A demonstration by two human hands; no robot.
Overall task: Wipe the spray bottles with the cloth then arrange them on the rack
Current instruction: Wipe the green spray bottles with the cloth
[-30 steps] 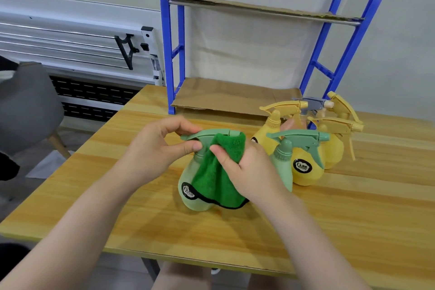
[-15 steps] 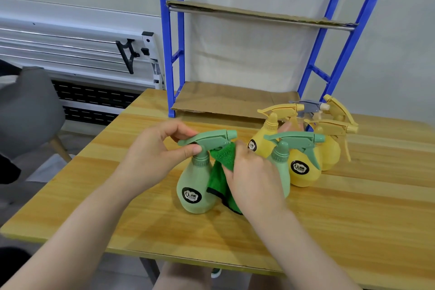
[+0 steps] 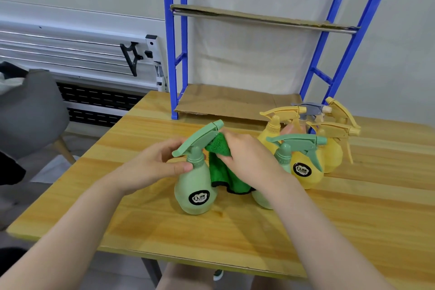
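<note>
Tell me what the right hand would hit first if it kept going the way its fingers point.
The right hand points left, pressing the green cloth toward the green spray bottle. It would likely meet that bottle's neck and trigger first; depth is uncertain.

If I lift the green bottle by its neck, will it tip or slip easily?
The green bottle probably stands steady: its base is wide and its neck narrow. It looks like smooth plastic, so it may slip a little. The left hand pinches it just below the collar, which likely gives purchase. How full it is cannot be seen.

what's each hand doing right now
Left hand: holding the green spray bottle by its neck.
Right hand: fingers pinching the green cloth against that bottle.
</note>
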